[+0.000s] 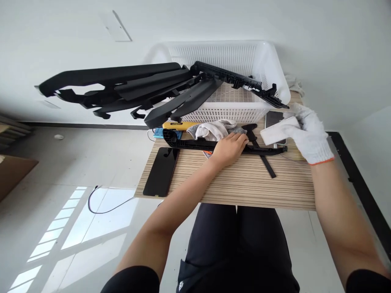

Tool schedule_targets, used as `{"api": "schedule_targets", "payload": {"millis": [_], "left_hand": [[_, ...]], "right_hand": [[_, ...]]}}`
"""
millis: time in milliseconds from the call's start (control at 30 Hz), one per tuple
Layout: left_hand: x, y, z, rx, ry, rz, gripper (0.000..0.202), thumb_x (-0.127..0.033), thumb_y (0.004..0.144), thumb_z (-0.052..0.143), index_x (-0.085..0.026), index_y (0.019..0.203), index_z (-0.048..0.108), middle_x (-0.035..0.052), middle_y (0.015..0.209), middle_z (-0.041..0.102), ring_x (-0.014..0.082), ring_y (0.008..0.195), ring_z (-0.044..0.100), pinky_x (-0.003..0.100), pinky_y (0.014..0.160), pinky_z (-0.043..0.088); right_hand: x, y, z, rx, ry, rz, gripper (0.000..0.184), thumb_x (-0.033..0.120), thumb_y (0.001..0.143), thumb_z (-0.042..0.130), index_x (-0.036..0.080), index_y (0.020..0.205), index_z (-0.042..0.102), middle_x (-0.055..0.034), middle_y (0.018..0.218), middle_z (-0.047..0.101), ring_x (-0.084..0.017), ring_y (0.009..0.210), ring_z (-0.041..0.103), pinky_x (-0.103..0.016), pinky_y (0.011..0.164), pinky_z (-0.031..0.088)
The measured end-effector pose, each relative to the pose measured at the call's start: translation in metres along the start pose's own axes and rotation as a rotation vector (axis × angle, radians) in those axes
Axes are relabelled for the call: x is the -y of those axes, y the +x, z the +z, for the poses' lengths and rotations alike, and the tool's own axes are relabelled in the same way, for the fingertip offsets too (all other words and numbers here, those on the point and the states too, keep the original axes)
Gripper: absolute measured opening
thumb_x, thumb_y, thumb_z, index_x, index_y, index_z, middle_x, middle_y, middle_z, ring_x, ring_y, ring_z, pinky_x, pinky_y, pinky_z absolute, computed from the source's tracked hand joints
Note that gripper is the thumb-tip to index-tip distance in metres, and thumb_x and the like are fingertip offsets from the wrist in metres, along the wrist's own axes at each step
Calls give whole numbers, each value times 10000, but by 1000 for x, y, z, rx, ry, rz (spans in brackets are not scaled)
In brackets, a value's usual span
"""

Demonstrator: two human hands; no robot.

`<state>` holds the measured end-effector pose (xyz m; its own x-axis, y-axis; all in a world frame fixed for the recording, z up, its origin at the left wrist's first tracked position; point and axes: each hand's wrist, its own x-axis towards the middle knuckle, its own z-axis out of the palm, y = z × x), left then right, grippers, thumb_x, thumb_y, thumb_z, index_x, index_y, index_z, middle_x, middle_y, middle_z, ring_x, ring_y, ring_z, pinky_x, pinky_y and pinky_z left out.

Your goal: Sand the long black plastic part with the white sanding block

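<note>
My bare left hand (229, 149) reaches across a long black plastic trim strip (195, 144) lying on the table. Its fingers are bent together over the grey-and-white cloth (218, 129) bunched behind the strip; the fingertips are partly hidden. A white knitted glove with an orange cuff covers my right hand (310, 132). That hand is closed on a flat white rectangular block (276, 131), held at the table's right side. Behind the block a dark phone-like device (275, 118) is partly covered. A thin black strap (268, 166) sticks out from under the trim strip.
Several long black plastic trim pieces (146, 85) lie across a white slatted basket (270, 69) and jut far left. A black phone (161, 171) rests at the left of the wood-grain table (232, 183). Behind are a yellow item (180, 125) and a blue packet (160, 133). A cable (106, 211) lies on the floor.
</note>
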<state>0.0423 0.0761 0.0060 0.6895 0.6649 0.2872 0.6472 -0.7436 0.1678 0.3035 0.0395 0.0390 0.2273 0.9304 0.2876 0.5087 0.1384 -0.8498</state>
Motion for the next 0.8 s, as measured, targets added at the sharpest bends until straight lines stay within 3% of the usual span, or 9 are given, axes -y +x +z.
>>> {"api": "schedule_targets", "payload": {"millis": [33,100,167,300,433,533,667,800], "left_hand": [[0,0,0,2,0,-1,312,-327,1098,341,-179,1110,616,67,1025,727,226,985,664,318,737,475],[0,0,0,5,-1,-2,313,-323,1098,337,-179,1114,614,72,1031,728,228,990,662,319,736,477],[0,1,0,9,0,-7,311,-315,1096,337,-181,1119,616,73,1028,729,234,994,662,322,738,480],[-1,2,-2,11,-3,-38,310,-310,1093,339,-180,1111,619,81,1011,733,239,998,668,320,761,488],[-2,2,-4,19,-3,-37,312,-316,1093,341,-180,1123,620,85,1009,734,240,1013,668,319,765,489],[-3,1,-5,38,3,-41,316,-312,1093,342,-179,1138,625,80,1013,738,243,1016,665,325,771,488],[-3,2,-5,40,3,-35,321,-305,1094,340,-176,1145,630,76,1036,742,245,1035,660,326,771,487],[-3,2,-5,37,-9,-39,317,-311,1095,342,-177,1147,624,77,1052,740,240,1032,657,322,765,487]], "right_hand": [[-1,0,-3,25,91,22,549,277,756,720,267,1292,597,-87,1255,698,-292,1126,683,-501,985,573],[-3,-2,-6,224,168,61,516,238,738,697,275,1249,637,-60,1243,718,-288,1127,692,-502,995,580],[-4,-4,-4,375,86,97,504,223,737,668,279,1238,666,-40,1251,724,-301,1157,690,-553,1049,552],[-3,-7,5,127,-153,34,610,211,753,643,294,1357,626,-14,1387,664,-307,1281,632,-596,1159,457],[8,-10,12,315,-195,-36,424,266,814,631,286,1231,712,-18,1280,715,-294,1202,675,-568,1115,517],[15,-13,15,146,-204,-69,375,273,841,639,277,1206,725,-49,1330,681,-286,1177,681,-514,1078,560],[14,-15,16,258,-220,-138,368,258,849,636,262,1207,719,-56,1319,676,-288,1184,675,-526,1073,560],[3,-14,12,14,-338,-129,517,238,834,664,251,1350,637,-97,1411,617,-299,1156,689,-510,1037,581]]}}
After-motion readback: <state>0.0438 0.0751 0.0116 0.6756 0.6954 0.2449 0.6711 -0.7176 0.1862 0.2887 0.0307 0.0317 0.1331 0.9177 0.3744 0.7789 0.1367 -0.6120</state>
